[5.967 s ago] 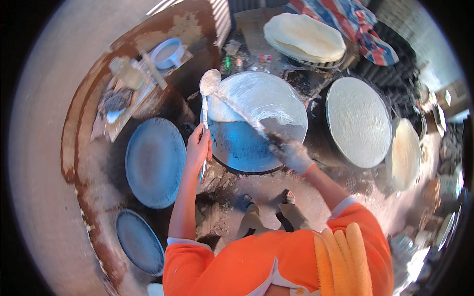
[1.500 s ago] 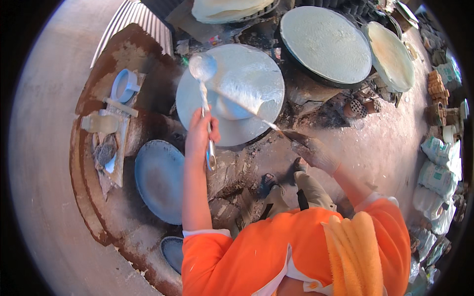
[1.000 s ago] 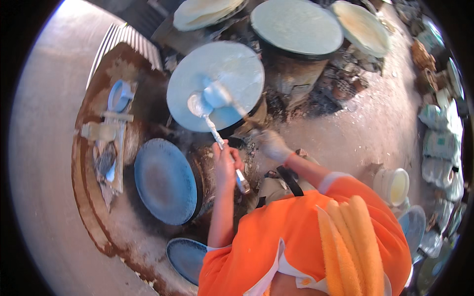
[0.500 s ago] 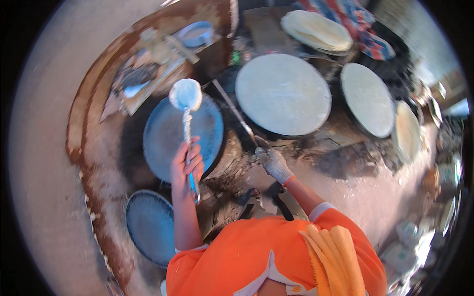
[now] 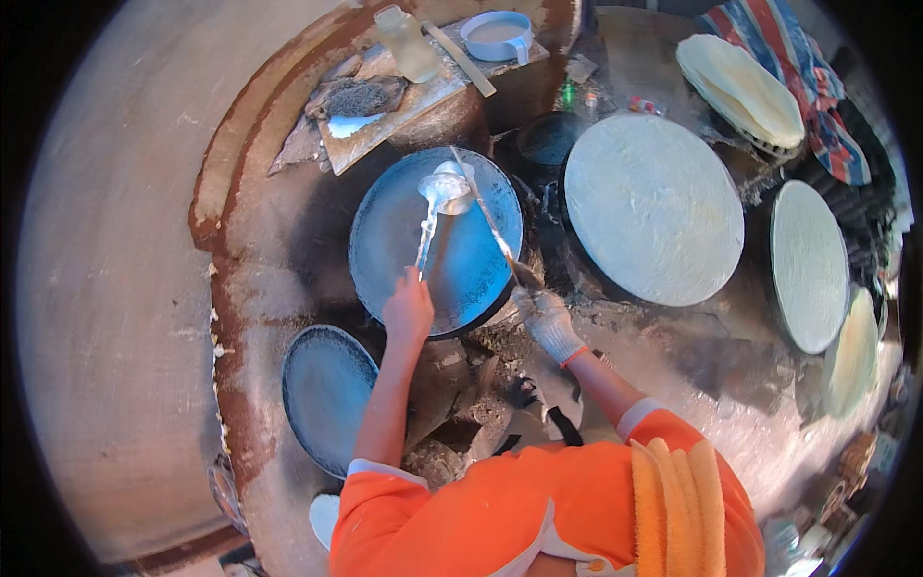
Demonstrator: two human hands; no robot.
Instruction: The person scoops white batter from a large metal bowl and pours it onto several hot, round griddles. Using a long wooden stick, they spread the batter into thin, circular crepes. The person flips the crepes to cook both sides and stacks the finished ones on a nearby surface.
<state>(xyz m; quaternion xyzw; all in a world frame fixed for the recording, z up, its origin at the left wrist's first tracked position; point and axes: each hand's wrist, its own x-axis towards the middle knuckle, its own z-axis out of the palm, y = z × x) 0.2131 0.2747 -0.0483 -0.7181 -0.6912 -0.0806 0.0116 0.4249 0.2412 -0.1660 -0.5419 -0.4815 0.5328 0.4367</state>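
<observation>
your left hand [image 5: 409, 310] is clamped on a ladle [image 5: 437, 197] tipped over the blue round griddle [image 5: 394, 240] at centre. your gloved right hand [image 5: 546, 319] grips a thin stick [image 5: 486, 216] crossing the griddle's right side, touching the ladle bowl.

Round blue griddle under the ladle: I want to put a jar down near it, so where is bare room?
Bare clay lies left of the round blue griddle, up to the smaller dark pan. The wooden board above is cluttered. Right, the batter-covered griddle crowds close.
</observation>
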